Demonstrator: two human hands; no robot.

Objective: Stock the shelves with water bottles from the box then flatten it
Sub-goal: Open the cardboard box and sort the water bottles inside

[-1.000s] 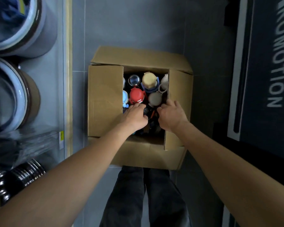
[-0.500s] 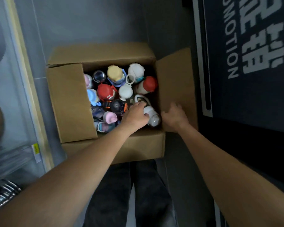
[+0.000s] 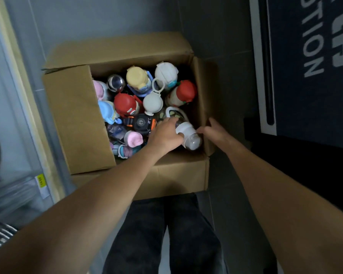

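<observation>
An open cardboard box (image 3: 77,119) stands on the grey floor, packed with several water bottles with coloured lids: red (image 3: 126,104), yellow (image 3: 136,77), white (image 3: 165,73), pink (image 3: 134,138). My left hand (image 3: 164,133) grips a bottle with a white collar and clear cap (image 3: 189,135) at the box's near right corner. My right hand (image 3: 216,130) holds the right flap (image 3: 203,91), thumb outside, fingers curled over its edge.
A shelf unit with a pale wooden edge (image 3: 22,80) and a yellow price tag (image 3: 41,180) runs along the left. A dark mat with white lettering (image 3: 313,46) lies at the right. My legs in dark trousers (image 3: 160,234) stand just behind the box.
The right flap has been folded outward, uncovering more bottles. My left hand has closed round the white-collared bottle; my right hand has slid onto the flap's edge.
</observation>
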